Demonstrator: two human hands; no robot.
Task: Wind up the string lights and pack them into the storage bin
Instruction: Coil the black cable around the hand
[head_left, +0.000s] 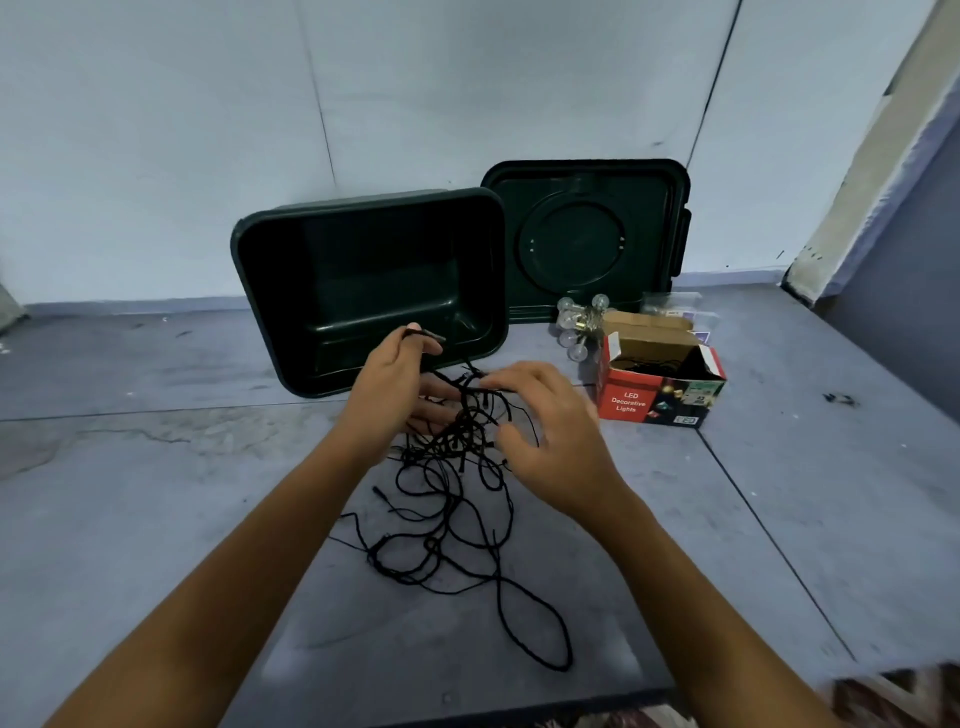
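Head view: left hand (400, 374) pinches string lights (447, 499) end w/ tangle trailing toward person, right hand (545, 415) fingering strands, storage bin (244, 249) beyond.

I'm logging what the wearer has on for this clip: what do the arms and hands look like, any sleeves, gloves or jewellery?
Both forearms are bare, with no sleeves in view. The left hand and right hand wear no gloves, and no rings, watch or bracelets show on either hand or wrist.
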